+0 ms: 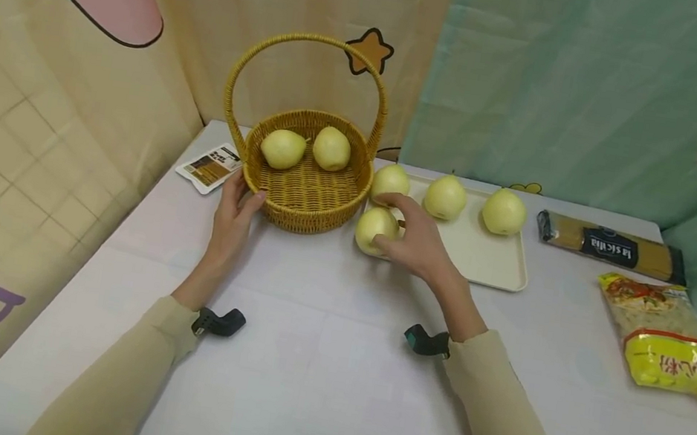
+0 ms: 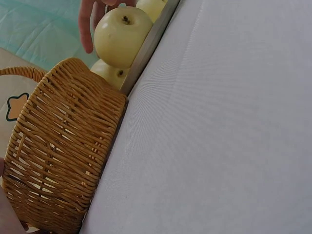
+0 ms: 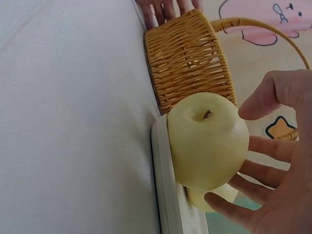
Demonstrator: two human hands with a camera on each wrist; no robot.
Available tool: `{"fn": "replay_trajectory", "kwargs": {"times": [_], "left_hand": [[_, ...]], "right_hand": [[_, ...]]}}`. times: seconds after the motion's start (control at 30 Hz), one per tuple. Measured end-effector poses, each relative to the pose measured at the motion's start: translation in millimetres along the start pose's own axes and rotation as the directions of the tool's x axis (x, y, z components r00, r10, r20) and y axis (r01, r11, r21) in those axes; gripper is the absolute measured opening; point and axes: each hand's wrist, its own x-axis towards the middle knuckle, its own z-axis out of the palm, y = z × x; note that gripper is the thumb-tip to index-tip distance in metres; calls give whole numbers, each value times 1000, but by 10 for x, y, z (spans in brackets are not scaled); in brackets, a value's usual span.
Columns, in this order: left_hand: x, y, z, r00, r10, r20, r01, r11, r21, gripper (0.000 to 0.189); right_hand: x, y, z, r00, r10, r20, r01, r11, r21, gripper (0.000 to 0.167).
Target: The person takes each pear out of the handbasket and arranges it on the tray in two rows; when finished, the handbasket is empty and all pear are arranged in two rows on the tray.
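A pale yellow pear (image 1: 376, 231) sits at the tray's front left corner, with my right hand (image 1: 416, 239) around it. In the right wrist view the thumb and spread fingers (image 3: 263, 173) lie loosely about this pear (image 3: 207, 141). My left hand (image 1: 233, 219) rests against the left side of a woven basket (image 1: 301, 218), thumb near its rim. The basket has a tall arched handle and holds two pears (image 1: 283, 149). Three more pears (image 1: 445, 197) stand along the back of the cream tray (image 1: 484, 260).
Left of the basket lies a small flat packet (image 1: 210, 167), partly behind it. On the right are a spaghetti pack (image 1: 611, 247) and a yellow-and-clear food bag (image 1: 674, 345). A printed curtain (image 1: 546, 74) hangs along the table's back edge.
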Motion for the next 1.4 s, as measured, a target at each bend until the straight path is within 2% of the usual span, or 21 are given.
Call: {"fn": "replay_trajectory", "kwargs": {"times": [0.53, 0.8, 0.93, 1.1, 1.23, 1.4], "left_hand": [[16, 7, 24, 1000, -21, 0, 21, 1000, 9, 67], [-13, -8, -22, 1000, -19, 5, 19, 1000, 3, 67], [-17, -7, -14, 1000, -27, -3, 27, 1000, 7, 66], [-10, -39, -28, 1000, -17, -14, 16, 1000, -26, 64], [-5, -56, -6, 1000, -8, -13, 8, 999, -36, 63], [-5, -55, 11, 1000, -13, -24, 12, 1000, -24, 62]], "right_hand": [[-1, 14, 19, 990, 16, -140, -4, 997, 81, 54], [5, -26, 148, 976, 34, -215, -21, 998, 65, 54], [11, -107, 133, 973, 4, -232, 6, 999, 42, 56], [168, -286, 154, 967, -32, -254, 38, 999, 19, 56], [385, -438, 189, 973, -57, -223, 64, 998, 20, 56], [669, -534, 265, 980, -49, -195, 58, 997, 42, 60]]}}
